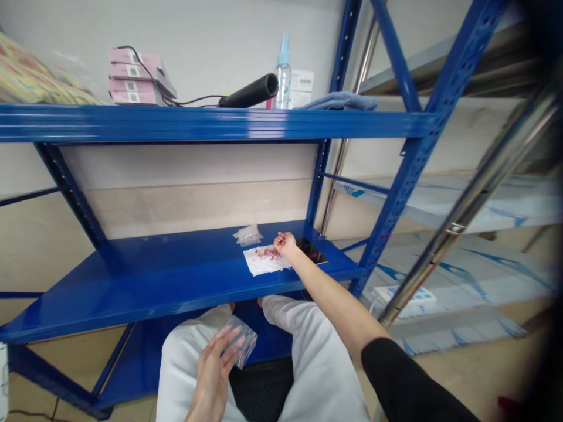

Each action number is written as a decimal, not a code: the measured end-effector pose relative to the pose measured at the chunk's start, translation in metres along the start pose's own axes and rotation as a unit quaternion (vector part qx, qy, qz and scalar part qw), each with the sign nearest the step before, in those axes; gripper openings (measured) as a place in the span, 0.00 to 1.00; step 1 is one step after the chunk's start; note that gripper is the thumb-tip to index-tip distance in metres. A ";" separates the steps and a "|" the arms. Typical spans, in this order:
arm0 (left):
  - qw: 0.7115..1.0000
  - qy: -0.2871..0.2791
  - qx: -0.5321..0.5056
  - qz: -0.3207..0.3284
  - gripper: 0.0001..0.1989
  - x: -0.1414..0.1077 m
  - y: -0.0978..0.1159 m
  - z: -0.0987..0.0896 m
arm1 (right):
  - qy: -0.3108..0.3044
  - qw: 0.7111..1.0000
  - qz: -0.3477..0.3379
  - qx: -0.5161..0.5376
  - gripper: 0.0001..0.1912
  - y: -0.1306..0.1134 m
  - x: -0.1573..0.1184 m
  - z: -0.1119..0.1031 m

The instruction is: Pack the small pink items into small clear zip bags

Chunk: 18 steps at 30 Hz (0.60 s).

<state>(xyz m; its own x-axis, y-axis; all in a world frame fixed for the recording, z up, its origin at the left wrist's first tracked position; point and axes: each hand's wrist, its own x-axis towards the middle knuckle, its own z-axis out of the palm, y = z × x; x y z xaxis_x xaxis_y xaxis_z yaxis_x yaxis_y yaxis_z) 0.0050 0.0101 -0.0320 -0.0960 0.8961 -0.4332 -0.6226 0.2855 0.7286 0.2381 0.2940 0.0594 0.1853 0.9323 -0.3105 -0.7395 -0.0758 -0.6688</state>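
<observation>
My left hand (213,369) is low in front of my knees, with its fingers pinching a small clear plastic bag (241,341). My right arm stretches out to the blue metal shelf (145,287). My right hand (285,244) is curled just above a scatter of small pink beads (268,253) lying on a white crumpled paper sheet (259,264). I cannot tell whether its fingers hold anything. Beside the sheet lies another clear plastic bag (247,235), and a dark glossy flat object (313,251) sits partly under my wrist.
White trousers cover my knees (308,346) below the shelf. The upper blue shelf (211,123) carries pink boxes (136,77), a black cylinder (248,91), a spray bottle (284,73) and a blue cloth (341,101). Blue uprights and a steel pole (466,205) stand at right.
</observation>
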 end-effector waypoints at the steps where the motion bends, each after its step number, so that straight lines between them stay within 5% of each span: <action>1: 1.000 -0.002 0.000 -0.005 0.13 0.000 -0.001 0.000 | 0.002 1.000 -0.001 -0.011 0.16 0.003 0.005 -0.001; 18: 0.999 -0.012 0.032 -0.040 0.21 0.002 -0.009 -0.004 | -0.076 0.966 -0.010 -0.248 0.16 0.011 0.039 -0.008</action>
<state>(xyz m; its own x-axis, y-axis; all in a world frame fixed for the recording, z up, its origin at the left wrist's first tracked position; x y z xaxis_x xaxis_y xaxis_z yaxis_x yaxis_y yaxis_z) 0.0077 0.0077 -0.0411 -0.0294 0.8775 -0.4786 -0.5771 0.3760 0.7249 0.2422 0.3270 0.0341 0.0714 0.9735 -0.2171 -0.3291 -0.1825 -0.9265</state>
